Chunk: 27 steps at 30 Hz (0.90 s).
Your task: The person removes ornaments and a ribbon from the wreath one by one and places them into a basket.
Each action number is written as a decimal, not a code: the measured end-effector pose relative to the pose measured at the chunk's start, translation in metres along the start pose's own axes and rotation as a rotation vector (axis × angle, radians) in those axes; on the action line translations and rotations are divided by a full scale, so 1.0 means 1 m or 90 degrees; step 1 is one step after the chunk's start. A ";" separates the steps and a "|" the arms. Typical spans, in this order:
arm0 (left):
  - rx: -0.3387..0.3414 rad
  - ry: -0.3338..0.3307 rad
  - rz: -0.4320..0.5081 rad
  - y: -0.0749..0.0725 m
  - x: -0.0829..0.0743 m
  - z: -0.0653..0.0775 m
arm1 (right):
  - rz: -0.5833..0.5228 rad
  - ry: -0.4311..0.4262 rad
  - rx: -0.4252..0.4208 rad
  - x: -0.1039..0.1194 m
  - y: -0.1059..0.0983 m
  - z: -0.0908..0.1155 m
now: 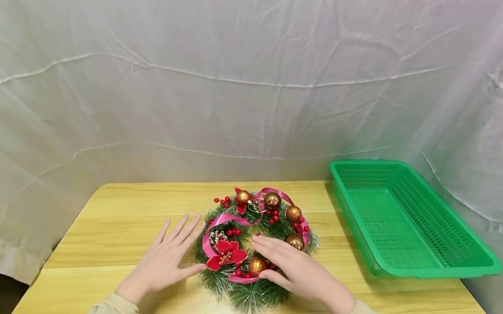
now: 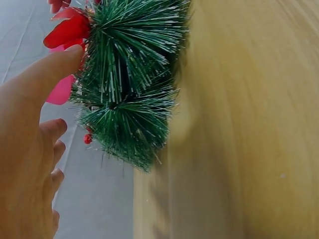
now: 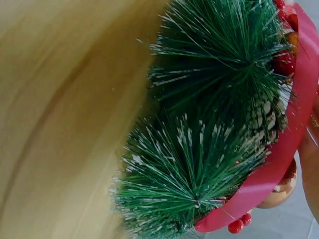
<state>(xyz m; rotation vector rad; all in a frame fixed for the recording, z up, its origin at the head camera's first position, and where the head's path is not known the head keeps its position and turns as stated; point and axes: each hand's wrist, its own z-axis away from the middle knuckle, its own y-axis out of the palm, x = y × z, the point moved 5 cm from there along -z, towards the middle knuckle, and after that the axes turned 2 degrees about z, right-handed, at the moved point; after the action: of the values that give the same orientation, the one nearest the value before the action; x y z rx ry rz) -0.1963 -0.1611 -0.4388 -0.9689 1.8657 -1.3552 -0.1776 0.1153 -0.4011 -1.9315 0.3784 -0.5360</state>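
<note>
A green Christmas wreath [image 1: 250,297] with frosted tips lies flat on the table. On it sit a red cloth flower [image 1: 226,256], gold baubles [image 1: 293,213], a pine cone [image 1: 217,236] and red berries. A pink ribbon [image 1: 227,217] winds loosely over the ring, also visible along the edge in the right wrist view. My left hand [image 1: 165,261] spreads its straight fingers at the wreath's left side, thumb tip right at the flower. Over the right front part reaches my right hand [image 1: 301,273], fingers extended toward the centre and thumb near a gold glitter bauble [image 1: 256,266].
A green perforated plastic basket [image 1: 442,271] stands on the right side of the wooden table [image 1: 115,230]. Behind the table hangs a pale grey cloth [image 1: 219,112], which also runs along both sides.
</note>
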 end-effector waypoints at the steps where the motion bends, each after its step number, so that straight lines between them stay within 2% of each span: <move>1: -0.002 0.002 -0.001 0.001 0.000 0.000 | 0.001 -0.002 -0.001 0.000 0.001 0.000; 13: 0.011 -0.011 0.023 0.009 -0.005 0.004 | -0.010 -0.029 -0.013 0.005 0.009 -0.001; 22: -0.010 -0.014 0.029 0.013 -0.007 0.005 | -0.024 -0.035 -0.023 0.006 0.011 -0.001; 27: 0.002 -0.023 0.031 0.015 -0.008 0.003 | -0.048 -0.024 -0.020 0.006 0.010 -0.002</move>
<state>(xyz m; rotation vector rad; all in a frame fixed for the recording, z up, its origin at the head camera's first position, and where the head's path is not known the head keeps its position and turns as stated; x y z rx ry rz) -0.1923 -0.1531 -0.4537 -0.9341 1.8481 -1.3042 -0.1735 0.1065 -0.4088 -1.9889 0.2924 -0.5450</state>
